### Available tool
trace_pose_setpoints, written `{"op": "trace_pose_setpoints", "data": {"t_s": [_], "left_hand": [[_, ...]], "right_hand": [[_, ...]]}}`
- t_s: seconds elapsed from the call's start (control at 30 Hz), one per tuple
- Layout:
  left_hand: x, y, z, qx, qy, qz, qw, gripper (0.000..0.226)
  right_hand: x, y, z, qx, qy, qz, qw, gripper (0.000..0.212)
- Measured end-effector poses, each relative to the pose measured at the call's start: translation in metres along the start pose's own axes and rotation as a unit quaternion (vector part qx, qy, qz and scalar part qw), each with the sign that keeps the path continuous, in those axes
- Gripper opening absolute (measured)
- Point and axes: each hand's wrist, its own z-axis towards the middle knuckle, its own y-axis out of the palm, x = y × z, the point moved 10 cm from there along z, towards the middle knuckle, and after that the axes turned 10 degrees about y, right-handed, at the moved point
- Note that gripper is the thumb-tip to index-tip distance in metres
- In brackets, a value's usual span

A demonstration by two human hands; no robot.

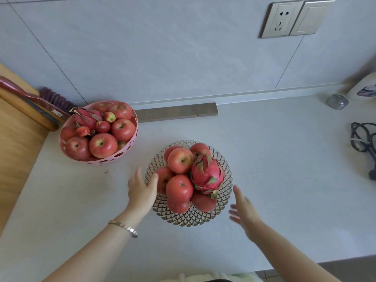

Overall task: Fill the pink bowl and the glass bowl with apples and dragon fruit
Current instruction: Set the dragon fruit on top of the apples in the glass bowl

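The glass bowl [183, 217] stands mid-counter, heaped with several red apples [180, 160] and one pink dragon fruit [207, 176] on its right side. My left hand [141, 190] is open at the bowl's left rim, thumb touching the rim beside an apple. My right hand [244, 212] is open and slightly blurred, just off the bowl's right rim, holding nothing. The pink bowl [124, 153] with round holes sits at the back left, full of several apples [103, 145] and a dragon fruit [86, 119].
A wooden board [18, 127] and a purple brush [54, 97] lie left of the pink bowl. A metal bar [176, 112] rests against the wall. A black cable [364, 143], a small grey cap [336, 101] and a white bottle [364, 88] are at the right.
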Motion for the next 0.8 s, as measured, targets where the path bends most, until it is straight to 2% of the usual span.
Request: {"op": "trace_pose_setpoints", "data": {"t_s": [0.03,0.1,0.13,0.2,0.27,0.37,0.6,0.8], "left_hand": [[-0.026,0.004,-0.007,-0.015,-0.106,-0.027,0.994,0.063],[-0.058,0.031,-0.031,-0.104,-0.266,-0.136,0.949,0.067],[-0.059,0.045,-0.042,-0.145,-0.308,-0.209,0.916,0.069],[-0.055,0.062,-0.051,-0.17,-0.348,-0.327,0.862,0.072],[-0.049,0.066,-0.05,-0.157,-0.355,-0.371,0.844,0.071],[-0.046,0.068,-0.044,-0.137,-0.347,-0.381,0.846,0.066],[-0.031,0.058,0.006,-0.079,-0.296,-0.371,0.877,0.05],[-0.021,0.055,0.069,-0.051,-0.277,-0.35,0.893,0.045]], "right_hand": [[0.011,0.011,0.001,-0.038,0.038,0.027,0.998,0.069],[0.017,0.03,0.001,-0.087,0.062,0.061,0.992,0.066],[0.016,0.034,0.002,-0.09,0.057,0.065,0.992,0.064],[0.011,0.037,0.006,-0.07,0.05,0.062,0.994,0.065],[0.008,0.034,0.01,-0.041,0.049,0.048,0.997,0.068],[0.001,0.03,0.017,-0.013,0.038,0.045,0.998,0.069],[-0.045,0.041,0.044,0.021,0.012,0.038,0.999,0.069],[-0.103,0.054,0.07,0.039,-0.014,0.025,0.999,0.056]]}}
